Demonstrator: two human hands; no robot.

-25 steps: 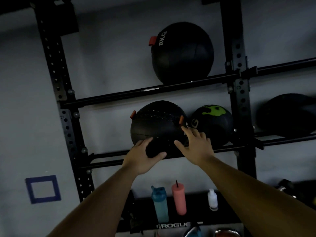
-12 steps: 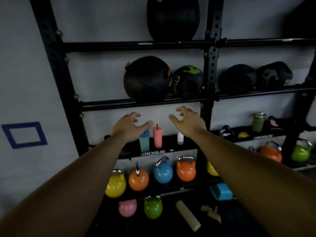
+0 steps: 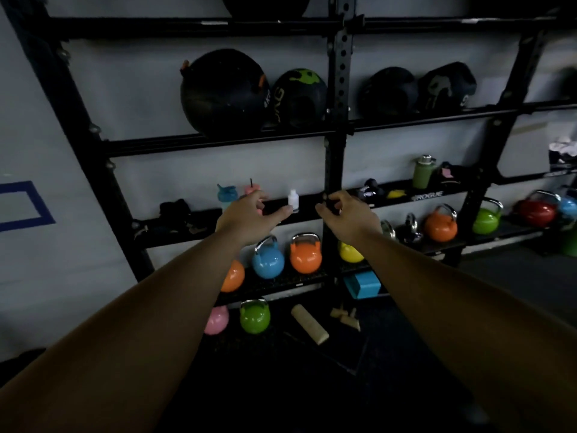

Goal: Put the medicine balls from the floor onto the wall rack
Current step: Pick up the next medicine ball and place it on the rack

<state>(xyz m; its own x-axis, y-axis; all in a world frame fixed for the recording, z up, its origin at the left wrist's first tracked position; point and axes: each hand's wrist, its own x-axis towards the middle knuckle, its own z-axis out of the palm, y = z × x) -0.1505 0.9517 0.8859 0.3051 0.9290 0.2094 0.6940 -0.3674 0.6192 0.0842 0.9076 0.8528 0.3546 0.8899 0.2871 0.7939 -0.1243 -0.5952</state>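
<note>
A large black medicine ball with orange tabs (image 3: 223,92) rests on the black wall rack's middle rail (image 3: 218,142). Beside it on the right sits a black ball with green markings (image 3: 299,96). Two more dark balls (image 3: 390,90) (image 3: 446,85) lie past the upright. Another ball's underside (image 3: 265,4) shows at the top edge. My left hand (image 3: 246,215) and my right hand (image 3: 346,215) hang well below the balls, fingers spread and loosely curled, holding nothing.
A lower shelf (image 3: 312,210) carries bottles, including a white one (image 3: 293,200) and a green one (image 3: 422,173). Coloured kettlebells (image 3: 304,254) stand beneath, with a blue block (image 3: 363,284), a roller (image 3: 309,323) and dark floor (image 3: 312,385) below. Blue tape square (image 3: 22,204) marks the left wall.
Both hands let go of the large black ball, which stays on the middle rail, and dropped away from it. The view tilted down, bringing the kettlebells and floor into sight.
</note>
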